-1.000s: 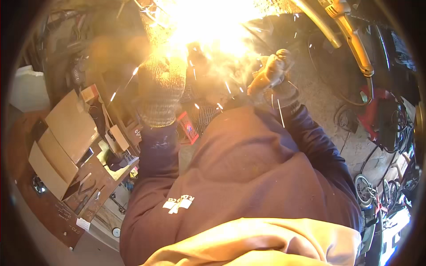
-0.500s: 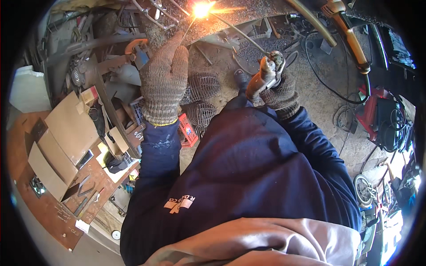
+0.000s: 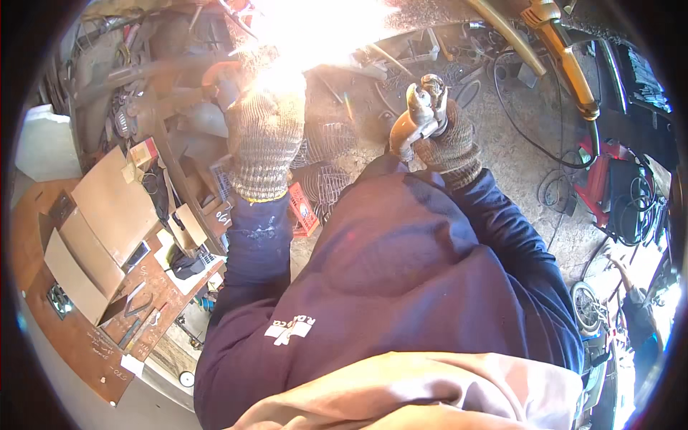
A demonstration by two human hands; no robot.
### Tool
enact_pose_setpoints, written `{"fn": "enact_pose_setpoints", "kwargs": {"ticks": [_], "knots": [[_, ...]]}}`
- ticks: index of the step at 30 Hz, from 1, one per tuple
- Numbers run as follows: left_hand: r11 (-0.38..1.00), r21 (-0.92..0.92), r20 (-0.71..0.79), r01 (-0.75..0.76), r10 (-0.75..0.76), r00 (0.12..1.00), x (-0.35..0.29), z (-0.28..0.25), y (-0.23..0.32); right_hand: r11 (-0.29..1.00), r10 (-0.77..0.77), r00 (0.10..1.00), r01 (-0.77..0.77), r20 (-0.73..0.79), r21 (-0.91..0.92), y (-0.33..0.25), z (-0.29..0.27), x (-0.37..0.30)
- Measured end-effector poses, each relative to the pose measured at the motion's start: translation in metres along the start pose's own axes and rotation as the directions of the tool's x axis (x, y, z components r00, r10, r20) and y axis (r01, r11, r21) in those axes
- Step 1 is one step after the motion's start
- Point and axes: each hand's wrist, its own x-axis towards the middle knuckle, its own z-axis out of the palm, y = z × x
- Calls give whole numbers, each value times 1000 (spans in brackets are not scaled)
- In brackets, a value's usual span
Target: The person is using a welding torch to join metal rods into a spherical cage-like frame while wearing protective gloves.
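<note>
While a navy top (image 3: 401, 287) fills the view from centre to 6 o'clock, a brown table (image 3: 72, 351) curves along 8 o'clock. Carton (image 3: 100, 222) on it, at 9. White glare (image 3: 315, 32) at 12, detail within it washed out. Yellow power tool (image 3: 571, 72), corded, at 2. Left grip (image 3: 266, 140), knit-gloved, between 10 and 11, reaching up into the glare; fingertips washed out, cannot tell whether wide, narrow or holding anything. Right grip (image 3: 456, 147), also knit-gloved, at 2: closed round the holder (image 3: 421, 118), which sits at 1 o'clock, head upward. Red box (image 3: 304, 211) at 5 o'clock from the left grip. Rod (image 3: 393, 60), thinnest, slants from the holder's head toward 10 o'clock, far end lost in the glare.
</note>
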Motion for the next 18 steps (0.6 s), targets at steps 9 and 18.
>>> {"fn": "enact_pose_setpoints", "kwargs": {"ticks": [9,18], "knots": [[988,114,109,-106,93,990,-33,30,-47,992,-76,971,97,226,-84,3,-5,12],[640,-697,75,322,-382,921,-28,7,29,968,33,997,-14,-71,251,55,-32,-20]]}}
